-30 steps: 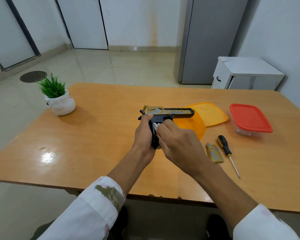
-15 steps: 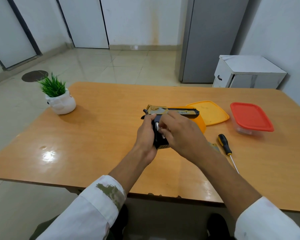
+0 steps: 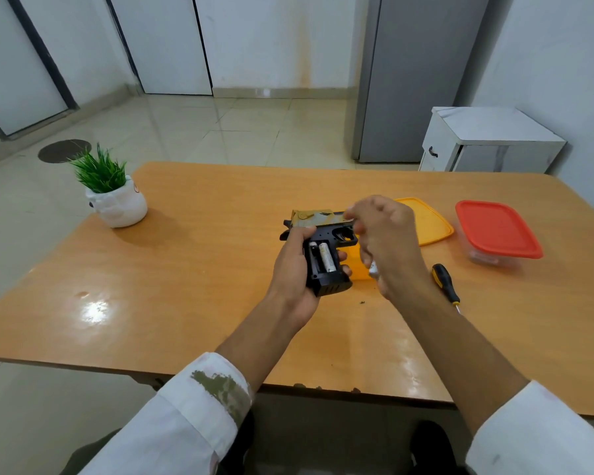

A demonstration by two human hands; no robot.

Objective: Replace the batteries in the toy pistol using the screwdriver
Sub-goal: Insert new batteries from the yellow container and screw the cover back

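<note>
My left hand grips the black and gold toy pistol by its handle, just above the table. The handle's battery compartment is uncovered, and one white battery lies in it beside an empty slot. My right hand hovers just right of the pistol with its fingers curled round a second battery, of which only the silvery end shows below the palm. The black and yellow screwdriver lies on the table to the right of my right wrist.
An orange bowl sits behind my hands, mostly hidden. A yellow lid and a clear box with a red lid lie to the right. A potted plant stands at the far left of the wooden table.
My right hand has drawn back from the pistol's handle to the right, taking a battery out with it. The compartment now shows one battery. The loose cover is hidden behind my right arm.
</note>
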